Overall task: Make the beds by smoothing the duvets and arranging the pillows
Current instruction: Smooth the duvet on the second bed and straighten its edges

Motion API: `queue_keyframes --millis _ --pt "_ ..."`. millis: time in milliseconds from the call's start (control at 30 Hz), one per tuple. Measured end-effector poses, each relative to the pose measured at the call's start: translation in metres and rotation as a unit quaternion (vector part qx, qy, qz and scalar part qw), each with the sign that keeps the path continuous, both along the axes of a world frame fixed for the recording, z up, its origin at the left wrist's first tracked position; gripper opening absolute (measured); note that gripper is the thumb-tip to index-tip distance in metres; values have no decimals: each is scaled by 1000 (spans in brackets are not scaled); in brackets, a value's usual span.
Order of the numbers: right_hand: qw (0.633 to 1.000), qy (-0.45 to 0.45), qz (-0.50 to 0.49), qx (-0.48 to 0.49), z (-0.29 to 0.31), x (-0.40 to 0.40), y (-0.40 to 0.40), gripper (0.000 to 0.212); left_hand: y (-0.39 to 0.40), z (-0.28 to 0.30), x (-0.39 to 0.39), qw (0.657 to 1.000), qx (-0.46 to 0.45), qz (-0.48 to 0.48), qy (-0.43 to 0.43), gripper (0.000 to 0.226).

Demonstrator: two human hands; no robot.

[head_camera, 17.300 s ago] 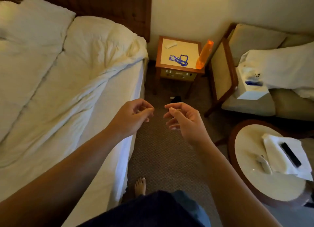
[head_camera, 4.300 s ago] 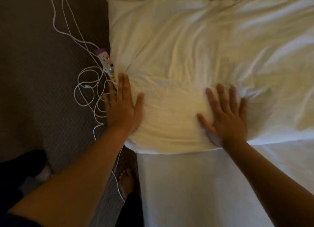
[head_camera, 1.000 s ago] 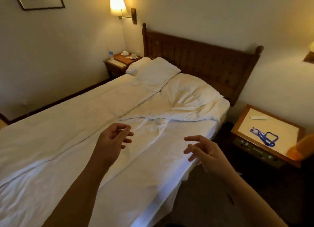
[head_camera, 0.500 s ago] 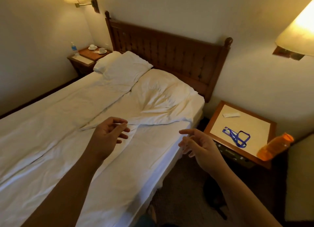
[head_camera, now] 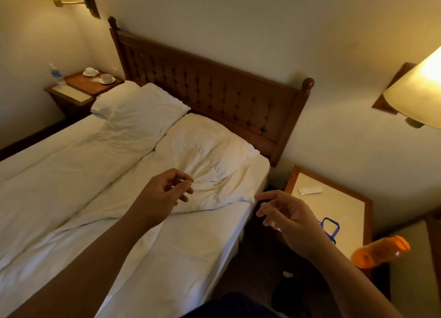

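Observation:
Two white beds stand side by side against a dark wooden headboard [head_camera: 214, 88]. On the near bed a crumpled white duvet [head_camera: 210, 158] is bunched over the pillow area, leaving the bare sheet [head_camera: 181, 251] below it. The far bed has a smoother duvet [head_camera: 64, 160] and a white pillow [head_camera: 114, 100] at its head. My left hand [head_camera: 162, 196] hovers above the near duvet's lower edge with fingers loosely curled, holding nothing. My right hand [head_camera: 286, 215] hangs beyond the bed's right edge, fingers relaxed and empty.
A nightstand [head_camera: 343, 212] on the right carries a white remote [head_camera: 310, 190], a blue lanyard [head_camera: 330, 229] and an orange bottle [head_camera: 379, 252] at its near corner. A far nightstand [head_camera: 81, 88] holds two cups and a water bottle. A lit wall lamp [head_camera: 420, 96] juts out at right.
The view has swung right and closer to the head of the near bed. Both hands stay raised and empty, now nearer the bunched duvet.

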State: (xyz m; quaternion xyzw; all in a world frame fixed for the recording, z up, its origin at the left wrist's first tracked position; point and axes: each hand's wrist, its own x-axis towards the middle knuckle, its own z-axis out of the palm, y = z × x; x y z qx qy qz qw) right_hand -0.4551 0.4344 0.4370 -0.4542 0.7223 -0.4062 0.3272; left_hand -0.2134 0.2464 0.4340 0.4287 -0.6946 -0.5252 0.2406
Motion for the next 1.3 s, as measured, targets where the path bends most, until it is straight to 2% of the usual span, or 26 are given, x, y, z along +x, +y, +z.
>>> queue_keyframes --millis 167,333,533,667,800,900,1033,1100,1167,1267,1300 --pt "999 -22 -17 19 -20 -55 -49 18 -50 -14 -50 999 5 -52 -15 10" --pt "997 -33 -17 69 -80 -127 -111 18 -114 -54 -123 999 23 -5 -27 10" --pt "994 -50 10 97 -155 -233 -237 21 -193 -118 -220 995 62 32 -75 9" --pt "990 -13 23 141 -237 -295 -319 17 -240 -177 -270 990 84 59 -96 10" --pt "967 -46 -30 249 -355 -340 -366 16 -271 -258 -313 983 121 81 -114 10" --pt "938 -95 -68 327 -434 -358 -375 40 -283 -316 -338 976 155 85 -127 9" --pt "921 -175 -90 337 -500 -362 -378 94 -283 -376 -356 973 171 66 -141 7" --pt "910 -211 -88 346 -521 -361 -377 111 -278 -400 -359 969 182 65 -152 6" --pt "901 -226 -78 362 -531 -359 -373 103 -271 -414 -359 964 198 68 -163 6" --pt "889 -269 -73 363 -521 -358 -371 70 -258 -425 -356 957 219 83 -170 7" --pt "885 -285 -76 361 -512 -357 -371 71 -254 -426 -355 956 219 85 -179 6"
